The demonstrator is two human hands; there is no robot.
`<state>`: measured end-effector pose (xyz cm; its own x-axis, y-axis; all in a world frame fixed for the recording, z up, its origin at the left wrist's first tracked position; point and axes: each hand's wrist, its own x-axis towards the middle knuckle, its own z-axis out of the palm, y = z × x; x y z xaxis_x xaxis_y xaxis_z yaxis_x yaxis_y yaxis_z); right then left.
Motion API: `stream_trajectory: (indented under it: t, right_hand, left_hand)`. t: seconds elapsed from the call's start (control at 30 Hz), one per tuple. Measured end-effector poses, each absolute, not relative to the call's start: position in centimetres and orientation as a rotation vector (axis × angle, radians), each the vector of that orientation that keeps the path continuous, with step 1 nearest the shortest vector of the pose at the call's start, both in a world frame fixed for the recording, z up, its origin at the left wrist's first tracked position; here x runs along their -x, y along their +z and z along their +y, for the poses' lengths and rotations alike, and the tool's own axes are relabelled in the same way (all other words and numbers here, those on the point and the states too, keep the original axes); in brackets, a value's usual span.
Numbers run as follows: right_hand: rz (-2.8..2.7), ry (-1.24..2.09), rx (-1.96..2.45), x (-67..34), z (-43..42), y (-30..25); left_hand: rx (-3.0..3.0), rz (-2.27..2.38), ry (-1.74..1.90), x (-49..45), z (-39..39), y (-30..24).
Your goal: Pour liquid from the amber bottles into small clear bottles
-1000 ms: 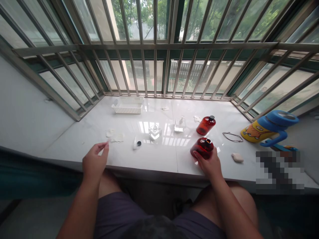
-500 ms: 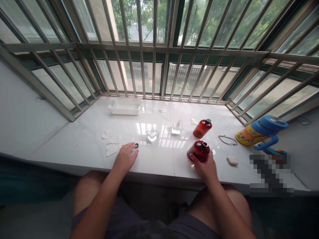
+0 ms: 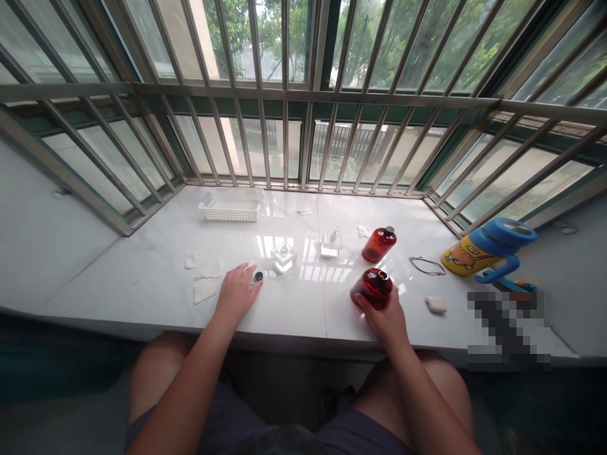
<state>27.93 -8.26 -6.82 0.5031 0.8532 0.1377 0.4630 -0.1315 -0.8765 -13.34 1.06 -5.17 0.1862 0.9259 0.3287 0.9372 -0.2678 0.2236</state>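
Observation:
My right hand point(image 3: 386, 313) is wrapped around the lower part of a dark red see-through bottle point(image 3: 370, 291). The bottle stands near the counter's front edge, and its neck is uncapped. To the left, my left hand point(image 3: 237, 294) rests low over the counter, with a small black bottle cap point(image 3: 258, 276) between its thumb and index finger. Its other fingers are loosely extended. A second red bottle point(image 3: 379, 244), with a dark cap on, appears tilted behind the first. Between my hands are a clear glass bottle point(image 3: 284, 258) and another small clear bottle point(image 3: 331, 244).
A white perforated basket point(image 3: 231, 215) is at the back left. Crumpled tissue pieces point(image 3: 205, 291) lie beside my left hand. On the right are a thin cord loop point(image 3: 427, 266), a pale small object point(image 3: 435, 304) and a blue-and-yellow flask point(image 3: 474, 254). Window bars point(image 3: 284, 145) close off the back.
The whole view has shifted slightly left. My left thumb is nearer the black cap, which shows more clearly between the fingers. My right hand still holds the red bottle in place.

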Motion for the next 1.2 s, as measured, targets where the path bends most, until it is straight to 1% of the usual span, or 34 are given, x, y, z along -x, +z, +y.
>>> stream_trajectory:
  t: [0.13, 0.23, 0.33, 0.5, 0.57, 0.67, 0.8, 0.93, 1.03, 1.2]
  right_hand:
    - [-1.117, 0.486, 1.786, -27.9, -8.3, -6.7]
    - [-1.127, 0.481, 1.776, -27.8, -8.3, -6.7]
    - [-1.129, 0.486, 1.767, -27.8, -8.3, -6.7]
    - [-1.141, 0.509, 1.774, -27.8, -8.2, -6.8]
    - [-1.138, 0.508, 1.781, -27.8, -8.2, -6.8]
    - [-1.132, 0.505, 1.791, -27.7, -8.2, -6.6]
    - [-1.142, 0.515, 1.789, -27.6, -8.3, -6.3]
    - [-1.171, 0.505, 1.770, -27.6, -8.4, -6.2]
    - [-1.170, 0.504, 1.768, -27.7, -8.3, -6.3]
    - [-1.171, 0.504, 1.763, -27.7, -8.3, -6.3]
  left_hand:
    - [2.440, -1.861, -0.565, 12.5, 1.3, -4.9]
    - [2.423, -1.882, -0.599, 12.1, 1.6, -4.8]
    - [2.455, -1.856, -0.746, 11.8, 1.2, -4.4]
    - [2.684, -1.757, -1.096, 9.2, -1.2, -2.7]
    - [2.741, -1.670, -1.140, 7.6, -2.1, -2.1]
    - [2.755, -1.562, -1.040, 5.7, -2.3, -1.9]
    - [2.758, -1.570, -0.828, 4.7, -1.4, -3.2]
    - [2.715, -1.559, -0.805, 4.8, -1.0, -4.7]
    - [2.704, -1.554, -0.898, 4.7, -1.3, -5.1]
    - [2.781, -1.390, -1.206, 3.1, -2.0, -4.3]
